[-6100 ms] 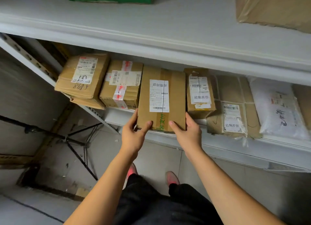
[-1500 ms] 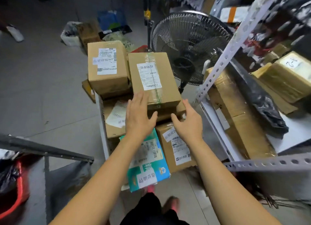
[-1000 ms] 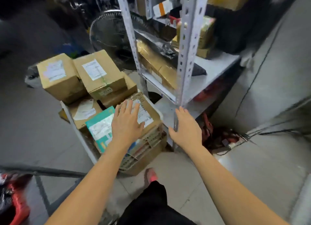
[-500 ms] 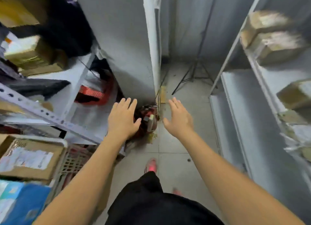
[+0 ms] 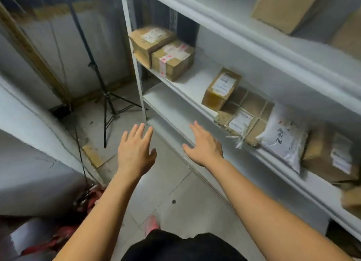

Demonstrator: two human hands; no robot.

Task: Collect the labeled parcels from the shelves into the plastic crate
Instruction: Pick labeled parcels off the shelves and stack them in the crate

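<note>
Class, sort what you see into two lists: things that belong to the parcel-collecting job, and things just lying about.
Belongs to the job: left hand and right hand, both empty; taped box; small labelled box; string-tied parcel; white mailer bag; the shelf they sit on.

Lying about: black tripod; wooden offcut on the floor; red clutter at lower left.

A black tripod stand (image 5: 106,94) is standing on the grey tiled floor (image 5: 172,182), its legs spread; behind it there is a pale wall (image 5: 109,46), rather blurred; to the left of the tripod a wooden batten (image 5: 37,53) runs slanted along this wall; a small wooden piece (image 5: 92,156) lies flat on the floor just in front of the tripod's near leg; a thin black cable (image 5: 80,153) passes beside this piece; nearer than the tripod, a red thing (image 5: 88,200), too blurred to tell.
</note>
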